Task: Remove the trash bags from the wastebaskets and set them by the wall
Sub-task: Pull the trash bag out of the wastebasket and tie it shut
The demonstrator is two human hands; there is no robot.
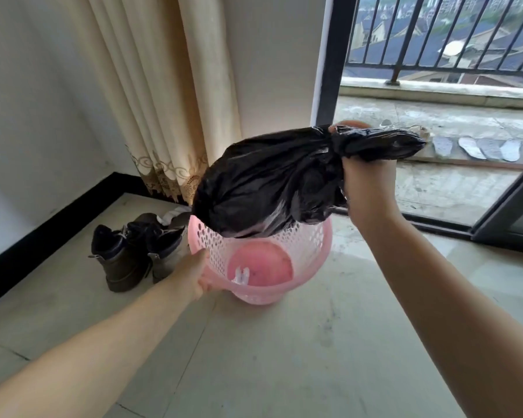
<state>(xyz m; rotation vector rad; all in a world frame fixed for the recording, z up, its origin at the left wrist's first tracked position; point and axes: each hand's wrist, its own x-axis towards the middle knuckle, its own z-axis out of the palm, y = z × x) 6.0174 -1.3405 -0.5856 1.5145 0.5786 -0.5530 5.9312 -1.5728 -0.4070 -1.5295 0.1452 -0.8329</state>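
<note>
A full black trash bag (269, 185) hangs tilted above the far rim of a pink mesh wastebasket (302, 245), its bottom just over the opening. My right hand (367, 188) grips the bag's twisted neck at the upper right. My left hand (194, 274) holds the basket's near-left rim. The basket stands on the tiled floor. Inside it I see the pink bottom and a small white clip-like piece (240, 276).
A pair of dark boots (133, 251) sits on the floor left of the basket. A beige curtain (163, 101) hangs against the white wall (37, 116) behind. The open sliding door (507, 206) at right leads to a balcony with several insoles (492, 147) laid out.
</note>
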